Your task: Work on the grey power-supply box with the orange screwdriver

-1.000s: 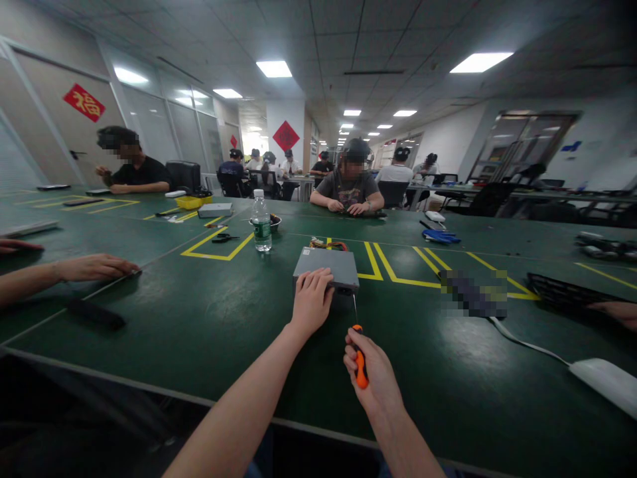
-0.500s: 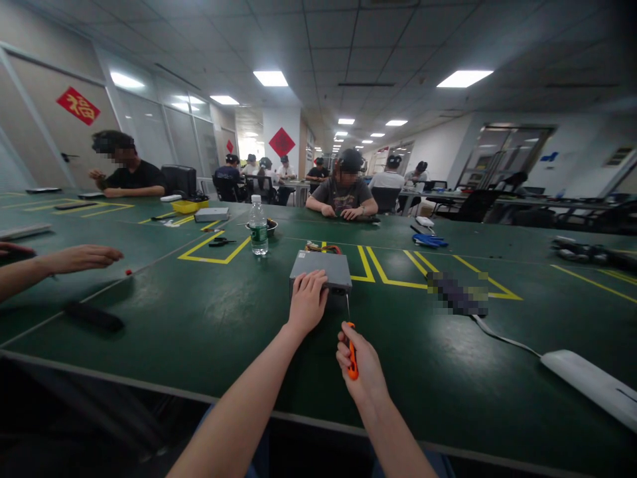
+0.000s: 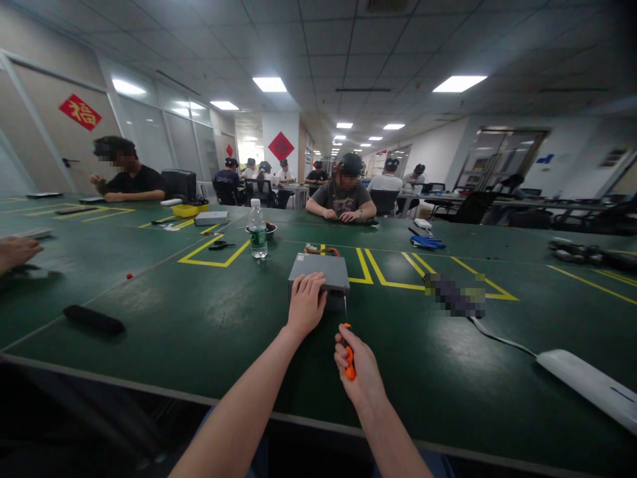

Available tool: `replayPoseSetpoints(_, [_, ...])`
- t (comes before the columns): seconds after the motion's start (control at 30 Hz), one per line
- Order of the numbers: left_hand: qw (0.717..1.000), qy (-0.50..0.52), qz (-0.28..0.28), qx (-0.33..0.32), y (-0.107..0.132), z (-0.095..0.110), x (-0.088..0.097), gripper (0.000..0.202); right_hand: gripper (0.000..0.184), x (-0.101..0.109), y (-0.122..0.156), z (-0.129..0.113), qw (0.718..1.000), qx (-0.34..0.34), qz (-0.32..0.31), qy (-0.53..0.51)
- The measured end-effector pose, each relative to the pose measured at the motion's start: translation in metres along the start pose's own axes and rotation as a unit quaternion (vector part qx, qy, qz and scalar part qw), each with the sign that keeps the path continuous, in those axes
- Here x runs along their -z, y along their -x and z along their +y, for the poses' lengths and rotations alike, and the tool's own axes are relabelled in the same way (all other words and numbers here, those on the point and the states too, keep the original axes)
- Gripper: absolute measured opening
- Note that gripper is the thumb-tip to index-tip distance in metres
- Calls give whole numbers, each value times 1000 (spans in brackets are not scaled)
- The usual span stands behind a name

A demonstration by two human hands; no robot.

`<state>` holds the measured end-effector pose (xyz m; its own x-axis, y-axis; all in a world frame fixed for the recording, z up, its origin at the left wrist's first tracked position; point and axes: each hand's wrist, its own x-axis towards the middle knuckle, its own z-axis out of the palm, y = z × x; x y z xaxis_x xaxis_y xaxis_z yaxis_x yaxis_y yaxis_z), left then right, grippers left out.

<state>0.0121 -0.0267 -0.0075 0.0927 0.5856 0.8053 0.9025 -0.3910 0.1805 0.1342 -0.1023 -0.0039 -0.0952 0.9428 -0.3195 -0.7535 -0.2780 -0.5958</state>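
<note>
A grey metal computer power supply (image 3: 323,267) lies on the green table in front of me, its bundle of coloured wires (image 3: 321,250) at the far side. My left hand (image 3: 307,304) holds it by the near edge, with the fingers laid over the top. In my right hand (image 3: 359,362) is a screwdriver (image 3: 350,364) with an orange and black handle, fingers wrapped round it. Its thin shaft points up and away to the near face of the power supply, close to the right corner. Whether the tip sits in a screw is too small to tell.
A water bottle (image 3: 257,229) stands beyond my left hand, before a metal bowl (image 3: 270,230). A black bar-shaped object (image 3: 93,319) lies left, near a co-worker's hand (image 3: 18,253). Right are blue-handled pliers (image 3: 426,242) and a white device (image 3: 587,385) on a cable.
The orange handle has turned slightly in my right hand, which stays in nearly the same place. My left hand and the power supply hold still. At left, the co-worker's hand has drawn back leftward.
</note>
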Motion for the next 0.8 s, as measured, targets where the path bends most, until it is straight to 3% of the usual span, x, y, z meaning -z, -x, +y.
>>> replayPoseSetpoints(0.3, [1000, 5, -1, 3, 0, 0, 1, 23, 22, 0, 4, -3, 1000, -17, -17, -3])
replayPoseSetpoints(0.5, [1000, 0, -3, 2, 0, 0, 1, 23, 10, 0, 1, 0, 1000, 9, 4, 2])
replayPoseSetpoints(0.8, [1000, 10, -6, 4, 0, 0, 0, 24, 24, -1, 4, -4, 1000, -24, -11, -8])
